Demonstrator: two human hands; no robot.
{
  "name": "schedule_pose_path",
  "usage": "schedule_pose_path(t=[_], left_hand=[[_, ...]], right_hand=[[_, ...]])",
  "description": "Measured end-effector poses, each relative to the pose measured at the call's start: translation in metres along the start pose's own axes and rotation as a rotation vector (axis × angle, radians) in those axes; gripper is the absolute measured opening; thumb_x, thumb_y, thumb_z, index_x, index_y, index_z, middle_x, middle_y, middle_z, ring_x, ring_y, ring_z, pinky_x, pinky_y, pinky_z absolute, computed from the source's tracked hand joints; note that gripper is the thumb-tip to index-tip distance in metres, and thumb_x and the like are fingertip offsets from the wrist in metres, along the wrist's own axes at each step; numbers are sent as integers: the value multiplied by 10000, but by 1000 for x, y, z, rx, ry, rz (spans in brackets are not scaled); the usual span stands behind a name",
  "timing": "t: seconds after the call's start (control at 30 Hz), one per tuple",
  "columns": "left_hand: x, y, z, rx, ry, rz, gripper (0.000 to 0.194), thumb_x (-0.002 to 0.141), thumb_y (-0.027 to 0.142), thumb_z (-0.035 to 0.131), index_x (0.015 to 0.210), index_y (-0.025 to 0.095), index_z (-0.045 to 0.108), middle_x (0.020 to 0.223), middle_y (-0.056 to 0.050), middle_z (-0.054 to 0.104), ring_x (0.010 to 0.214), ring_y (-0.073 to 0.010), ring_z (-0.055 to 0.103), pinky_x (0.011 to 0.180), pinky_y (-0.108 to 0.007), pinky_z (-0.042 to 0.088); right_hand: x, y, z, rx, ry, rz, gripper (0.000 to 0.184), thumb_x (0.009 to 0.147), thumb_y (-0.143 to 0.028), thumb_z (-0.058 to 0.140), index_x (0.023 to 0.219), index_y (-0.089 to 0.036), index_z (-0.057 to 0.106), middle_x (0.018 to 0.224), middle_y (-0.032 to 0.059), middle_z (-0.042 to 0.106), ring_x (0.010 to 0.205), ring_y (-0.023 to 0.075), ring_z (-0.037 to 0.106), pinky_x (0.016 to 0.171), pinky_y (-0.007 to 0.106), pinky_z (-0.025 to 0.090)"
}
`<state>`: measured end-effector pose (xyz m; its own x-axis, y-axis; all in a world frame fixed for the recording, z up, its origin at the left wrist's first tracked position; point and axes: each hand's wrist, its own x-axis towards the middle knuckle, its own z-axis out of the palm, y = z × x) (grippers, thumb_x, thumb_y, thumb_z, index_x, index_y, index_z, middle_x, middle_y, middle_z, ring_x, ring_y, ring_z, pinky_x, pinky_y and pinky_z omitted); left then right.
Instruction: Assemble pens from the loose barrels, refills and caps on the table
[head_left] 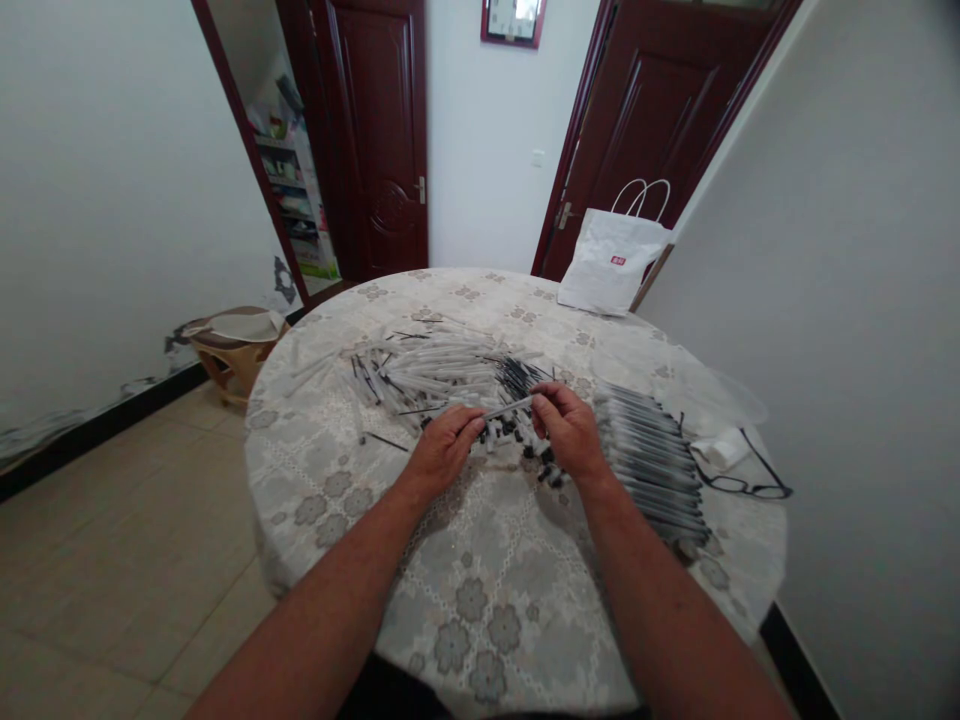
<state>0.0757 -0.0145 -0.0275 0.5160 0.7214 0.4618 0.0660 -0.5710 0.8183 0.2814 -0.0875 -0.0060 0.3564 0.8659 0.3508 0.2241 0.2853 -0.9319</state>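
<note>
Head view: the tube (510,408) lies between my two hands over the middle of the table (420,590), its long axis running nearly crosswise, the left end a little nearer me and the right end slightly farther off. My left hand (448,440) pinches the left end between thumb and fingers; my right hand (568,425) pinches the other, fingertips closed on it. Beyond lies a loose white pile (442,368); right of my right hand, a row of pens (649,460).
</note>
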Motion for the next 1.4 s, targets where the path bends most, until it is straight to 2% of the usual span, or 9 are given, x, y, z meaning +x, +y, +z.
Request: schedule_pose_path(t=[0.23,0.47,0.63,0.87,1.0,1.1,1.23,1.3,1.4], left_hand=[[-3,-4,3,100,-35,13,293,1019,356,474,1045,214,729,938,-60,689,908,-215,635,858,-326,470],[-4,-11,5,208,-14,114,296,1032,335,459,1081,195,715,922,-68,670,875,-200,625,844,-324,486],[-5,-12,6,257,32,161,296,1035,333,453,1100,196,708,932,-73,669,882,-202,631,848,-330,499],[0,-4,4,167,-1,80,294,1012,378,477,1078,209,709,937,-58,708,876,-204,659,833,-324,510],[-3,4,3,124,-28,25,285,1001,410,489,1099,223,680,952,-39,733,861,-194,679,816,-312,514],[-5,5,2,166,-24,10,281,995,434,495,1071,227,668,912,-24,737,812,-187,680,780,-301,509],[-5,0,2,242,5,9,283,997,437,486,1003,227,676,871,-17,736,777,-187,677,748,-289,490],[-3,-4,0,281,86,1,286,996,435,481,999,227,677,864,-20,737,800,-196,685,768,-292,486],[0,-10,-4,329,221,-47,292,989,445,481,1004,224,672,844,-22,732,791,-206,685,786,-300,480]], right_hand=[[1,-3,-1,-81,-22,-16,255,920,-419,601,1030,-191,632,620,-58,605,531,120,567,591,253,465],[2,-5,-8,-82,-95,65,245,892,-417,617,982,-193,659,604,-63,605,485,117,560,523,239,446],[3,-2,-6,-99,-57,104,248,874,-418,643,958,-187,671,587,-61,602,466,114,559,499,234,448],[-1,-3,21,225,38,98,335,851,-453,683,1066,-207,611,631,-74,599,480,98,544,492,222,466],[-11,-4,46,210,-136,114,283,828,-436,711,936,-191,623,679,-39,629,533,104,569,501,217,464],[-13,-10,53,170,-137,116,243,850,-421,674,903,-192,611,703,-27,635,559,111,575,502,217,462],[-8,-39,28,-18,-51,79,217,915,-406,589,986,-202,603,656,-49,606,528,116,554,506,221,435],[-4,-60,1,-261,-42,-11,183,925,-371,592,988,-204,630,706,-33,633,599,123,582,584,230,454],[-1,-83,-51,-735,-111,-164,164,939,-293,591,1031,-199,689,928,31,717,796,150,634,783,270,477]])
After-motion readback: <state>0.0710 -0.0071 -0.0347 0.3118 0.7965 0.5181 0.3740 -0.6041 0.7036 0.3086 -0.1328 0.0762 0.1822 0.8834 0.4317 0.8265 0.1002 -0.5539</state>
